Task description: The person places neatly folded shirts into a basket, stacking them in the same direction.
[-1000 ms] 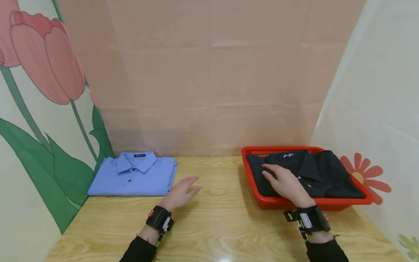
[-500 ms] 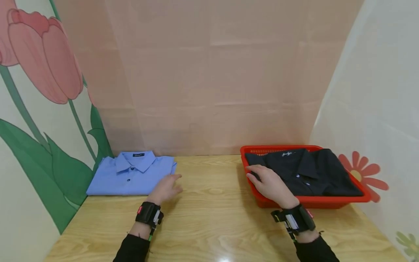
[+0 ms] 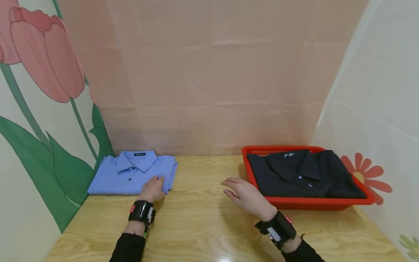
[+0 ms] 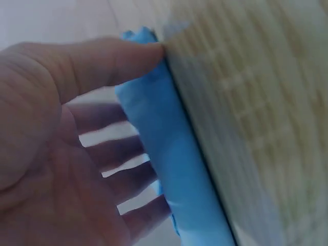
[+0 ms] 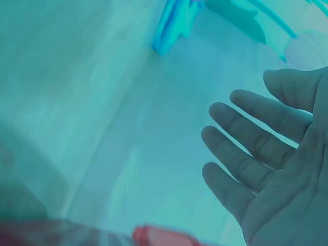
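Wooden table [image 3: 203,218] backed by pink wall [image 3: 212,80], flower-painted side panels [image 3: 36,94].

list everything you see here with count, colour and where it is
folded blue collared shirt: 1, light blue, far left of the table
red plastic mesh basket: 1, red, far right of the table
folded black collared shirt: 1, black, inside the basket
wooden table: 1, light wood grain
wall panels: pink at the back, tulip painted at left, flowers at right
wrist cameras: 2, black, one on each wrist
left hand: on the blue shirt's near right corner
right hand: open, above the table beside the basket
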